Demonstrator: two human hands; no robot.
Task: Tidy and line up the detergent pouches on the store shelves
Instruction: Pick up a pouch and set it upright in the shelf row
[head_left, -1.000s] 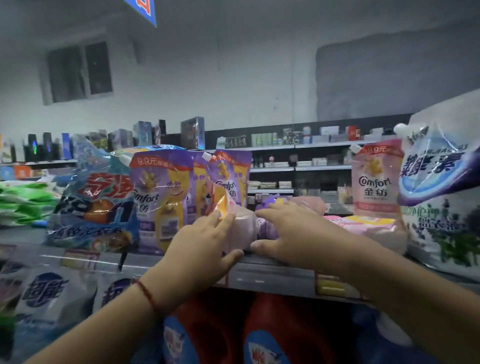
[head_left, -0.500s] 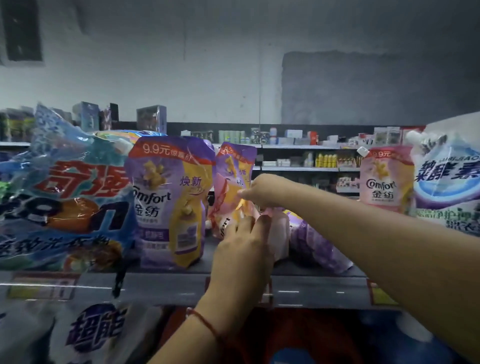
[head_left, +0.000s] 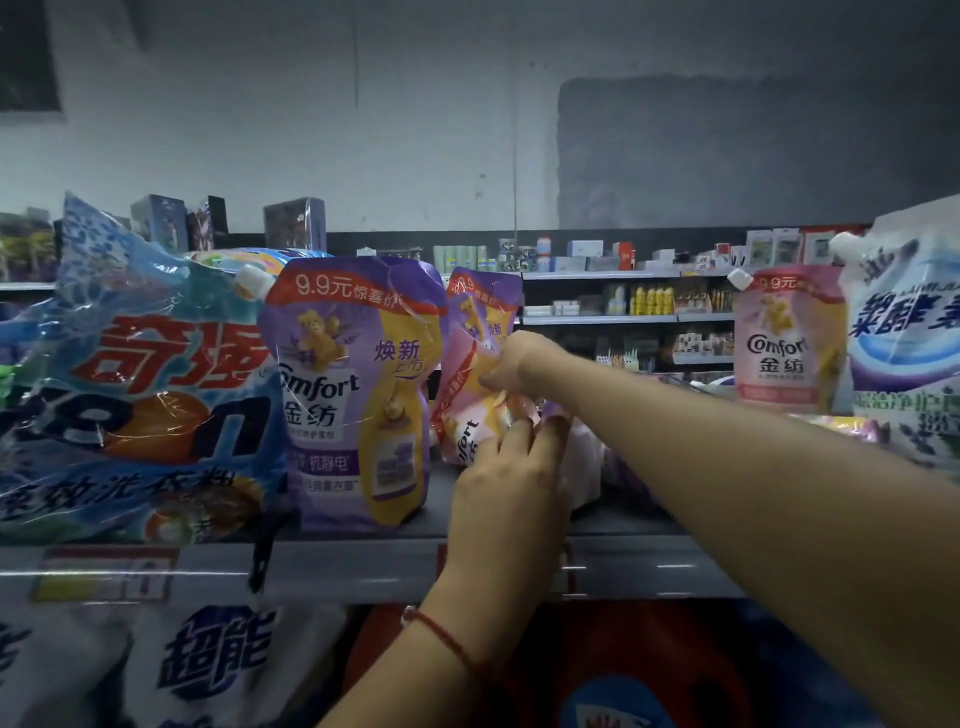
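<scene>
A dim grey wall (head_left: 415, 130) rises behind distant stocked shelves (head_left: 597, 275).

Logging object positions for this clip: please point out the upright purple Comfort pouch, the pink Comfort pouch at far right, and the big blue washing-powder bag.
Upright purple Comfort pouch (head_left: 353, 395): head view, front label.
Pink Comfort pouch (head_left: 784, 343): head view, logo.
Big blue washing-powder bag (head_left: 140, 384): head view, front panel.

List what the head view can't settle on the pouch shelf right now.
- Pink pouch: lower half hidden by the left hand and right hand.
- Purple item behind the right forearm: mostly covered, type unclear.
- Price tags on the shelf edge: blurred, unreadable.
- White pouch: cut off by the right frame edge.
- Far-aisle goods: too small to identify.
</scene>
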